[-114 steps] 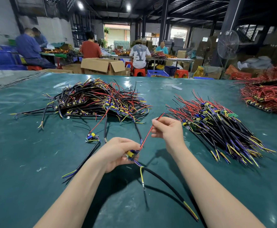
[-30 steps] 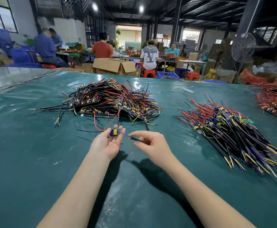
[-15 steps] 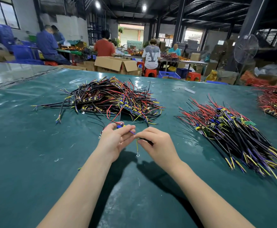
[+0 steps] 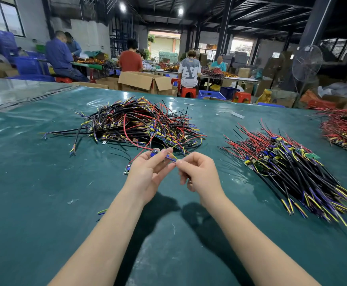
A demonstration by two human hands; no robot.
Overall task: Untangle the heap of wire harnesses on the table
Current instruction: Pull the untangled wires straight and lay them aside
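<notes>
Vs 0.5 s ago: hands closer together, dangling yellow lead no longer visible. Left hand (image 4: pixel 148 176) pinches harness (image 4: pixel 171 157) at its blue component (image 4: pixel 153 154); right hand (image 4: pixel 199 174) pinches its blue-yellow wires. Red lead runs into tangled heap (image 4: pixel 139 124) just behind, left of sorted pile (image 4: pixel 288 168) on table (image 4: pixel 34 193).

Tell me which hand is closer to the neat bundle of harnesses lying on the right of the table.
Right. The right hand is to the left of the neat bundle, apart from it; the left hand is farther left, beyond the right hand, both pinching one harness.
</notes>
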